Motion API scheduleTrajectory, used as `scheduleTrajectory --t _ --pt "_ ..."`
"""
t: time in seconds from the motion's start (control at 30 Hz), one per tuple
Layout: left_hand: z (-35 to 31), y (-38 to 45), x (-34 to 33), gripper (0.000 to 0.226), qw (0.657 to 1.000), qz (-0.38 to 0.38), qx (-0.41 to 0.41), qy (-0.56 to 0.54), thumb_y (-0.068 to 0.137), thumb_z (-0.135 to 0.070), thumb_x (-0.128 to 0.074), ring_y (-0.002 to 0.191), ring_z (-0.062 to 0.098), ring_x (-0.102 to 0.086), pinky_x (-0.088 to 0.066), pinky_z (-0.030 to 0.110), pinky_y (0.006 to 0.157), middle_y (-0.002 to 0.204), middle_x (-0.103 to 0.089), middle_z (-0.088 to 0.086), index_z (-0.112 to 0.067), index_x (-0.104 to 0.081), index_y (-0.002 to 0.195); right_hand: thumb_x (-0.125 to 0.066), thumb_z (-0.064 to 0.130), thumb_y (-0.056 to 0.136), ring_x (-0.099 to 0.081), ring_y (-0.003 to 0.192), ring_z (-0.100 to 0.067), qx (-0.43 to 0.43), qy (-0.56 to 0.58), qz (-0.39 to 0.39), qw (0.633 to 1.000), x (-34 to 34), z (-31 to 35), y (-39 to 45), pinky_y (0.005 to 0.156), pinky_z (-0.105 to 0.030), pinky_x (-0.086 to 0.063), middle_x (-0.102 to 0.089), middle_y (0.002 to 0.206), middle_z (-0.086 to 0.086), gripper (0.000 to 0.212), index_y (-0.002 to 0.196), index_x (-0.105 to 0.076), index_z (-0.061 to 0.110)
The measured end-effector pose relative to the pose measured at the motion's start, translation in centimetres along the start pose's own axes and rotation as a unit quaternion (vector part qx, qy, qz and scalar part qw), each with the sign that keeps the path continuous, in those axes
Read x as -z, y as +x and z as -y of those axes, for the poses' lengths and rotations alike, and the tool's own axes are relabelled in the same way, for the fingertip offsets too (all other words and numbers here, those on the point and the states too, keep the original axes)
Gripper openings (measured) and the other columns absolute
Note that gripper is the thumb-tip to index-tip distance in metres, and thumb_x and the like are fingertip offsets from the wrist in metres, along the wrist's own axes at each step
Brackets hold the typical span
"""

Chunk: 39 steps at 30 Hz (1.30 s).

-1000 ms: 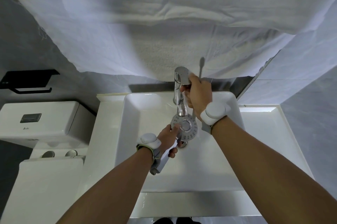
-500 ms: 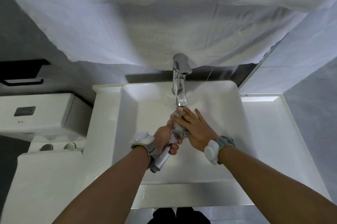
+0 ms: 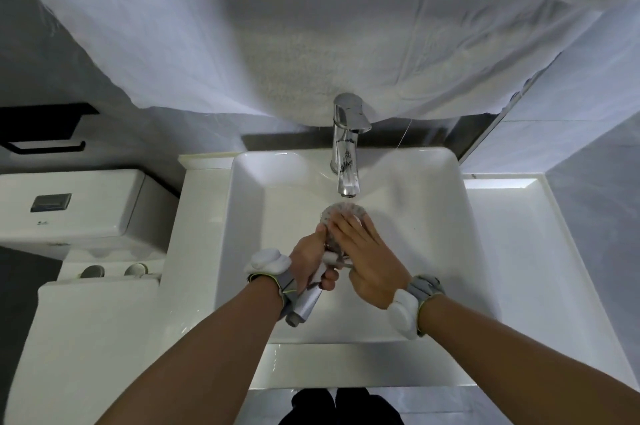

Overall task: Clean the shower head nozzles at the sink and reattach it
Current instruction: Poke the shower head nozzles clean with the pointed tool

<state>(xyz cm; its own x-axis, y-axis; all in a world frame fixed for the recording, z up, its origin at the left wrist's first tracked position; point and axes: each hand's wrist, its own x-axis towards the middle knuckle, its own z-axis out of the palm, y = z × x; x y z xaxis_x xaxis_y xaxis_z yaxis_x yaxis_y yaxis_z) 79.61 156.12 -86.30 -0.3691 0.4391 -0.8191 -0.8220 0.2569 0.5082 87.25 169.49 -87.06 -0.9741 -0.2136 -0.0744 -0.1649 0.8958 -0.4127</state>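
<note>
Under the faucet (image 3: 347,161), over the sink (image 3: 433,251), sits the shower head (image 3: 341,211), nozzle face up; my left hand (image 3: 311,260) is wrapped around its handle, my right hand (image 3: 367,258) flat and open, fingers (image 3: 346,227) on the nozzles. A second ago that right hand was up at the faucet lever; now it's down rubbing; cleaning is underway, reattaching comes later.

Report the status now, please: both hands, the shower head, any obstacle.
Left hand gripping shower head by handle. Right hand open, fingers flat on nozzle face. Head in sink below faucet. No obstacle seen.
</note>
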Motion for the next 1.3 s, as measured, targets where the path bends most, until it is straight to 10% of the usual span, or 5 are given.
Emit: scheduleTrajectory --t 0.2,0.3,0.47,0.87,1.3 --pt "-0.2 0.0 -0.1 0.070 0.999 0.009 0.037 0.032 0.096 -0.067 -0.024 0.035 0.014 -0.040 -0.029 0.014 0.042 0.054 -0.055 0.003 -0.009 -0.055 0.073 -0.045 0.004 0.090 -0.022 0.144 -0.029 -0.163 0.128 -0.034 0.978 2.1 -1.2 3.0 0.118 -0.042 -0.022 -0.029 0.154 -0.008 0.056 0.145 -0.039 0.011" --pt "-0.7 0.1 0.6 0.066 0.998 0.008 0.056 0.024 0.093 -0.066 -0.029 0.033 0.014 -0.041 -0.031 0.014 0.042 0.054 -0.054 0.002 -0.010 -0.057 0.076 -0.046 0.023 0.097 -0.055 0.109 -0.030 -0.223 0.097 -0.057 0.968 1.8 -2.0 0.4 0.083 -0.040 -0.049 -0.055 0.115 -0.006 0.032 0.128 -0.047 0.018" --pt "0.0 -0.3 0.4 0.055 0.999 -0.011 0.041 0.034 0.100 -0.054 -0.032 0.036 0.017 -0.039 -0.032 0.014 0.041 0.058 -0.050 0.006 -0.006 -0.058 0.089 -0.024 0.069 0.092 -0.062 0.086 -0.026 -0.291 0.255 0.039 0.921 2.4 -0.9 0.5 0.082 -0.040 -0.050 -0.065 0.093 -0.003 0.054 0.110 -0.051 0.025" --pt "0.9 0.1 -0.2 0.050 0.991 -0.083 -0.033 0.103 0.102 -0.051 -0.023 0.042 0.017 -0.034 -0.031 0.021 0.044 0.071 -0.048 0.012 -0.010 -0.047 0.113 -0.026 0.045 0.100 -0.059 0.085 -0.027 -0.314 0.086 0.092 0.941 3.5 0.5 2.5 0.076 -0.035 -0.046 -0.064 0.095 -0.007 0.044 0.091 -0.060 0.018" --pt "0.7 -0.1 -0.2 0.054 0.993 -0.064 -0.035 0.097 0.103 -0.052 -0.023 0.043 0.018 -0.036 -0.031 0.020 0.044 0.068 -0.048 0.012 -0.005 -0.044 0.120 -0.048 0.035 0.093 -0.054 0.061 -0.021 -0.376 0.309 0.010 0.874 4.2 -1.3 2.4 0.059 -0.028 -0.041 -0.062 0.065 0.001 0.036 0.071 -0.067 0.016"
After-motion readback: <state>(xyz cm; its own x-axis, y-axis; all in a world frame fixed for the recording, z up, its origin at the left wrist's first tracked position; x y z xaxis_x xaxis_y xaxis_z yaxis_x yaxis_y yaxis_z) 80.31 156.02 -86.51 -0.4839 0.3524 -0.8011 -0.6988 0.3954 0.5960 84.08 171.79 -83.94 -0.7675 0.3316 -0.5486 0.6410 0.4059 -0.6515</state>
